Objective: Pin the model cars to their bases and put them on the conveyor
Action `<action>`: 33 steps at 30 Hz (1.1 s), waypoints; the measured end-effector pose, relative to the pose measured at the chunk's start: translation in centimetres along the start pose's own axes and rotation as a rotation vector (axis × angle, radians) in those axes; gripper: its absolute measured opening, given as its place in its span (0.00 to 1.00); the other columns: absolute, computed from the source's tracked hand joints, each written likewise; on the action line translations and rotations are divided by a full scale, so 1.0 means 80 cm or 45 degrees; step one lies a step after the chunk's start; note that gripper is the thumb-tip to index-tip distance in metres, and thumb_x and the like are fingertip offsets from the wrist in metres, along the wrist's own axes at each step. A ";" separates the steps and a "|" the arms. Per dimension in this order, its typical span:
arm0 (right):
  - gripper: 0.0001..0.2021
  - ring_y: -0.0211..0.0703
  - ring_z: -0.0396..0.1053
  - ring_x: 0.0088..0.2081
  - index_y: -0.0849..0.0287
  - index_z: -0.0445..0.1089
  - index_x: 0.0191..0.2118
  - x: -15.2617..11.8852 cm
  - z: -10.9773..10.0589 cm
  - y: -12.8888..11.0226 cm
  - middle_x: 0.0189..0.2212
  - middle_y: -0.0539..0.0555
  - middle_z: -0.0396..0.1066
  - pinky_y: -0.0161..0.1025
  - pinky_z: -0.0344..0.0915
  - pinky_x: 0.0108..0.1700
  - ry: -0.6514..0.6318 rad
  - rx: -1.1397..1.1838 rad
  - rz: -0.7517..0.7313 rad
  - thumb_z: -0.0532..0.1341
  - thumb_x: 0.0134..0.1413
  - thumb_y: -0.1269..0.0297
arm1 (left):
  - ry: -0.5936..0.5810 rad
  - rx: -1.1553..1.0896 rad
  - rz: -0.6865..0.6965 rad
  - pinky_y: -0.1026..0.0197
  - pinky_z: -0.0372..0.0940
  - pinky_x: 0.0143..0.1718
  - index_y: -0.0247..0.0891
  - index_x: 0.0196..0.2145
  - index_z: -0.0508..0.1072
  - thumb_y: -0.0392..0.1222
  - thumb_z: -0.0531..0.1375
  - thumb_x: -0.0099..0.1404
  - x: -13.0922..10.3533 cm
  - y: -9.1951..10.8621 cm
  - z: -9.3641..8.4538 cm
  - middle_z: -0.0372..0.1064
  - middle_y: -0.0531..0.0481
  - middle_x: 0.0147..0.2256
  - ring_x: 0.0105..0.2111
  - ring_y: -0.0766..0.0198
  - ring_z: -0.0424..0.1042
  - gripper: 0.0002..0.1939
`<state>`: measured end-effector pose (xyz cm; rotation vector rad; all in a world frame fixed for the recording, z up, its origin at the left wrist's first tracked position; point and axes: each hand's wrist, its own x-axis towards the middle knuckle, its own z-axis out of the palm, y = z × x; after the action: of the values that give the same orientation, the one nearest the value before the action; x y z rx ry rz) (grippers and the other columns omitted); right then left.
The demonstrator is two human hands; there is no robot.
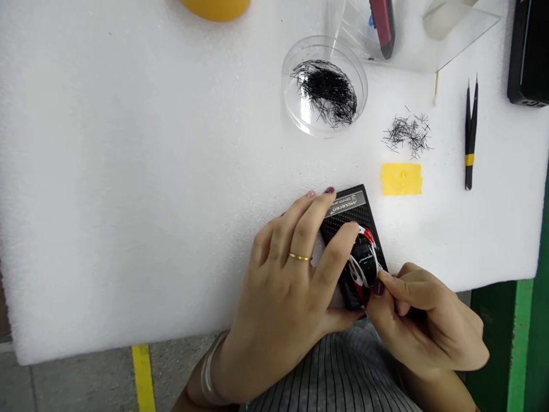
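A black display base (pixel 372 220) with a carbon-weave pattern and a silver "McLaren" plate lies tilted near the front edge of the white foam surface. On it sits a small black, white and red model car (pixel 366 257), partly covered by fingers. My left hand (pixel 295 263) grips the base, with fingers along its far left side, the index fingertip at the car and the thumb at the near end. At the right side of the car, thumb and index finger of my right hand (pixel 422 315) are pinched together; anything between them is too small to make out.
Behind the base are a clear round dish (pixel 295 117) of short black wire-like pieces, a loose pile of the same pieces (pixel 407 134) and yellow tape (pixel 392 186). Black tweezers (pixel 469 137) lie right. A clear tray (pixel 412 60) holds a red-handled tool (pixel 383 26).
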<state>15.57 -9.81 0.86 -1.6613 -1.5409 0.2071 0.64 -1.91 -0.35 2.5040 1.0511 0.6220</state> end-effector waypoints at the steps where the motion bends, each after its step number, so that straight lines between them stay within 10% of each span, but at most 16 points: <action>1: 0.14 0.29 0.55 0.19 0.63 0.72 0.35 0.000 0.000 0.000 0.21 0.43 0.57 0.34 0.56 0.18 -0.001 -0.003 0.003 0.64 0.46 0.88 | 0.000 0.003 0.001 0.44 0.57 0.61 0.34 0.56 0.67 0.61 0.64 0.63 0.000 0.000 0.000 0.62 0.29 0.62 0.64 0.42 0.60 0.33; 33: 0.16 0.31 0.55 0.20 0.61 0.74 0.39 0.004 -0.001 -0.004 0.20 0.44 0.58 0.34 0.56 0.18 -0.025 -0.013 -0.002 0.64 0.47 0.87 | -0.031 0.013 0.004 0.43 0.58 0.60 0.34 0.57 0.67 0.60 0.65 0.62 0.001 0.000 -0.002 0.61 0.29 0.63 0.65 0.42 0.59 0.35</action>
<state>15.49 -9.63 1.25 -1.6707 -1.5603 0.2153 0.59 -1.85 -0.17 2.5162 1.0447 0.5874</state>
